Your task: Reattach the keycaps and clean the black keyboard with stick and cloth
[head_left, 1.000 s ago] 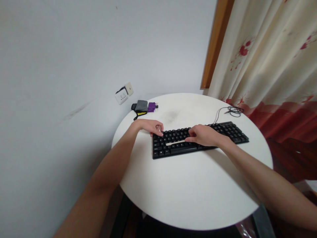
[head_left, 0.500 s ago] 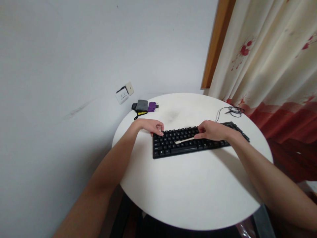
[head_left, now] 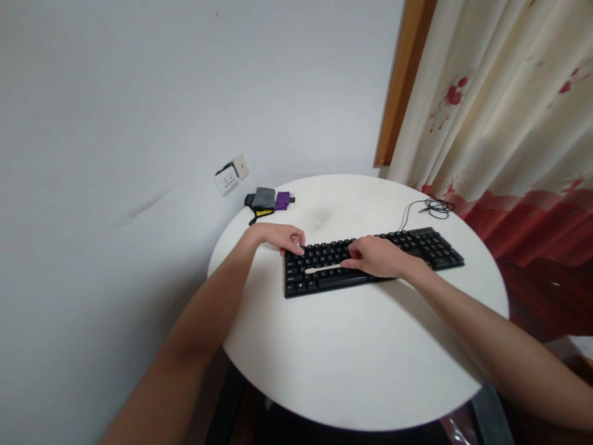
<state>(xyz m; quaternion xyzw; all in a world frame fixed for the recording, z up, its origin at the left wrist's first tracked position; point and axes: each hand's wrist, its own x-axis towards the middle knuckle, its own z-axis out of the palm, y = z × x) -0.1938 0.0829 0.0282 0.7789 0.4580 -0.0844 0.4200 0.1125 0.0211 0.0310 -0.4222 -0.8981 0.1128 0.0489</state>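
Note:
A black keyboard point(head_left: 343, 279) lies flat on the round white table, slightly slanted. My left hand point(head_left: 287, 238) is at its upper left corner, thumb over the edge keys and fingers curled, gripping the corner. My right hand point(head_left: 375, 254) is above the middle of the keyboard, closed in a pinch around a slim white stick shaped like a toothbrush point(head_left: 322, 269). Its wider end points left and lies over the letter keys. Whether it has bristles underneath is hidden. The fingers of my right hand cover its other end.
The round white table point(head_left: 352, 352) stands against the wall. Grey and purple folded cloths point(head_left: 265, 198) lie at its back left edge. A coiled black cable point(head_left: 438, 207) lies at the back right. Wall sockets point(head_left: 227, 179) and a patterned curtain point(head_left: 491, 123) are beyond.
My right hand has moved left along the keyboard with the white toothbrush, toward my left hand. My left hand has kept its place at the keyboard's corner.

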